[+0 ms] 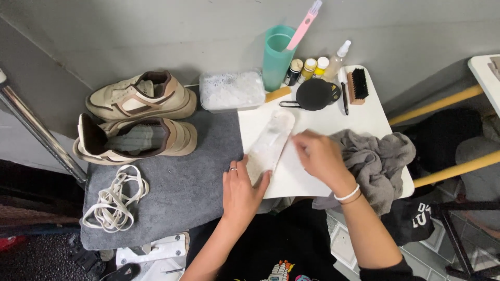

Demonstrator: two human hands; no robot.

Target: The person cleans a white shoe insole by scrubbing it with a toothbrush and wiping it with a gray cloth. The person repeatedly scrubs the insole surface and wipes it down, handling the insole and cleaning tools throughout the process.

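A person leans over a small white desk [364, 117] in the middle of the frame. The left hand [240, 191] lies flat w/ its fingers [249, 167] pressed down on the near end of a long white insole [270, 145]. The insole lies on the desk, slanted, its far end pointing up toward the top of the frame. The right hand [319, 155] rests just right of the insole, fingers curled together and blurry; can't tell if they hold anything. A gray rag [376, 161] is bunched up on the right side of the desk, touching that wrist.

At the top of the desk: a green cup [276, 60] w/ a pink brush [306, 23] in it, small bottles [308, 68], a round black lid [314, 94] and a black bristle brush [357, 86]. A clear tub of foamy water [232, 90] sits left of the cup.

On the left, a gray mat [182, 187] carries 2 tan shoes [138, 119] near the upper left & a pile of white laces [114, 200] at the lower left.
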